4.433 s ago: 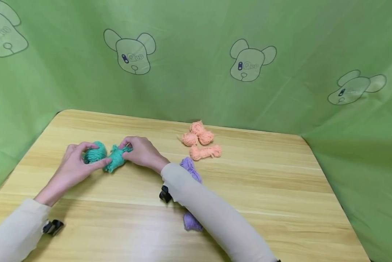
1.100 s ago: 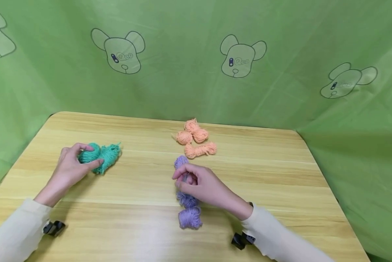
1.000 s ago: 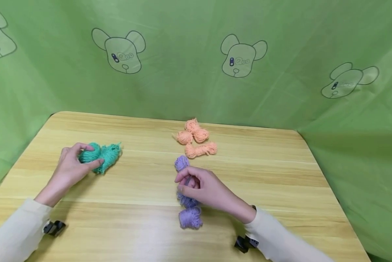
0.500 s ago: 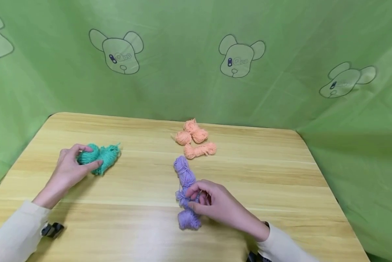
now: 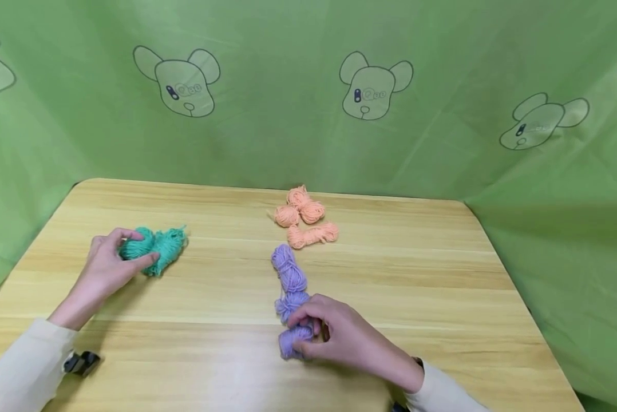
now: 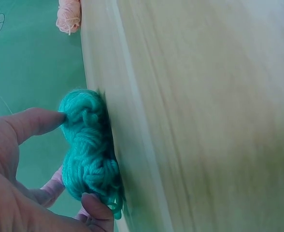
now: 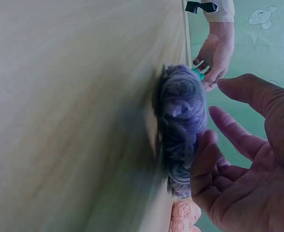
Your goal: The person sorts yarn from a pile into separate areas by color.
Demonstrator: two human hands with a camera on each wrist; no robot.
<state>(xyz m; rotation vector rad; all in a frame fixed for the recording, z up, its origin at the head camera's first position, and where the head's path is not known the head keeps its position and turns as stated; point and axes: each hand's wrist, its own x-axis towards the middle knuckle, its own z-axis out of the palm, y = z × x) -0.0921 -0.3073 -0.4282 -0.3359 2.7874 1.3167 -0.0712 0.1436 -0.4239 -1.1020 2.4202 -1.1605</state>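
Two teal yarn skeins lie side by side at the left of the table. My left hand holds them between thumb and fingers; the left wrist view shows the fingers on either end of the teal yarn. In the middle, three purple yarn skeins form a row running toward me. My right hand hovers at the nearest purple skein, its thumb and fingers parted and loosely bent around its right side. In the right wrist view the fingers come close to the purple yarn; whether they touch it is unclear.
Several peach yarn skeins lie beyond the purple row, near the far edge of the wooden table. A green cloth with printed bear heads hangs behind and at both sides.
My right hand has left the teal yarn, crossed to the purple row and moved down along it toward the nearest skein. My left hand has stayed on the teal skeins, which now sit together.
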